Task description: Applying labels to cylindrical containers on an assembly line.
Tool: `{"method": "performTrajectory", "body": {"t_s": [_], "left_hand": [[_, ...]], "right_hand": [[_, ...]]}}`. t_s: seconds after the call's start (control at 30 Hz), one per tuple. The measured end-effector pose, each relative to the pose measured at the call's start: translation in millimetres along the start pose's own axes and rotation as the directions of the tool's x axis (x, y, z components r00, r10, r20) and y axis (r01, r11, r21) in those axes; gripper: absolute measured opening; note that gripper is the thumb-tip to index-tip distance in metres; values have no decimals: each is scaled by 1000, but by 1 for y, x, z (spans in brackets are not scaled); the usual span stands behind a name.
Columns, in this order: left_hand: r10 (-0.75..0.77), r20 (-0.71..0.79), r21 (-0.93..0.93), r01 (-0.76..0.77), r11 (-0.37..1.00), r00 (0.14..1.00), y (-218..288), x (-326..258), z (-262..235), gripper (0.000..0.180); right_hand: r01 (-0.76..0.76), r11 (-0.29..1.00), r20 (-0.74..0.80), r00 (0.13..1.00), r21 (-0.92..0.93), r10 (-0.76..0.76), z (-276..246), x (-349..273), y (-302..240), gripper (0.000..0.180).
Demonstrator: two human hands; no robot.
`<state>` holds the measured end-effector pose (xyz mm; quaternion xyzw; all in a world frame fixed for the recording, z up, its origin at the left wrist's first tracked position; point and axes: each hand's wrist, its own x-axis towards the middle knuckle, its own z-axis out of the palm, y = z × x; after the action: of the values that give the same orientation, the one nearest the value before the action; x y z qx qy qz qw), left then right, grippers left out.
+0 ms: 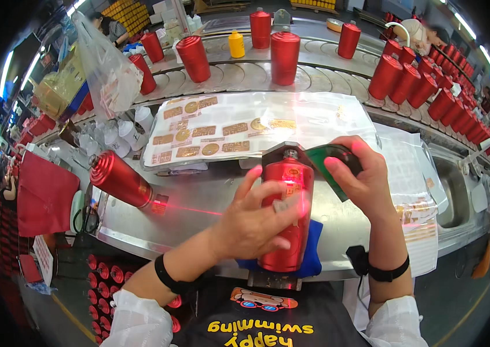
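So from my feed: the red bottle (287, 215) is lying lengthwise dead center on the steel bench (198, 208), neck pointing to 12 o'clock and butted against a dark block (283, 155), its lower end sitting on a blue pad (313, 254). My left hand (256, 222) is spread flat over the bottle's left side, fingers fanned out toward 1 o'clock, pressing on it rather than wrapped around it, so not really a closed grip, more an open palm resting on the body. My right hand (360, 179) is at about 2 o'clock from the bottle, pinching a green flat tool (329, 165), thumb on top and fingers curled behind it, with its edge touching the bottle's shoulder. A thin red laser line (198, 210) runs across the bench and over the bottle.

At 9 o'clock there's a second red bottle (118, 178) tilted on a stand. Straight up at 12 sits a clear sheet of gold labels (221, 136). Beyond that the curved conveyor (314, 72) carries more red bottles plus one yellow bottle (236, 44). A crowd of red bottles (424, 87) is bunched at 2 o'clock.
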<state>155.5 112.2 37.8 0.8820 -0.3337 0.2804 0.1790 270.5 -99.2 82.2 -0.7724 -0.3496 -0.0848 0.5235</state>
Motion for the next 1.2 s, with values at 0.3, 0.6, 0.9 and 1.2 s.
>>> {"method": "performTrajectory", "body": {"t_s": [0.3,0.6,0.9,1.2], "left_hand": [[-57,31,117,53,992,998,-8,7,2,54],[-4,-37,69,6,998,999,-22,15,2,48],[-244,-223,-34,243,970,944,-19,-2,14,60],[-283,-196,-7,287,958,939,-10,-20,13,58]], "right_hand": [[-143,990,310,941,1,135,-4,18,-7,23],[-147,985,157,979,95,131,2,28,7,20],[-140,989,330,936,41,119,7,29,4,21],[-116,987,214,967,-114,138,20,42,6,22]]}}
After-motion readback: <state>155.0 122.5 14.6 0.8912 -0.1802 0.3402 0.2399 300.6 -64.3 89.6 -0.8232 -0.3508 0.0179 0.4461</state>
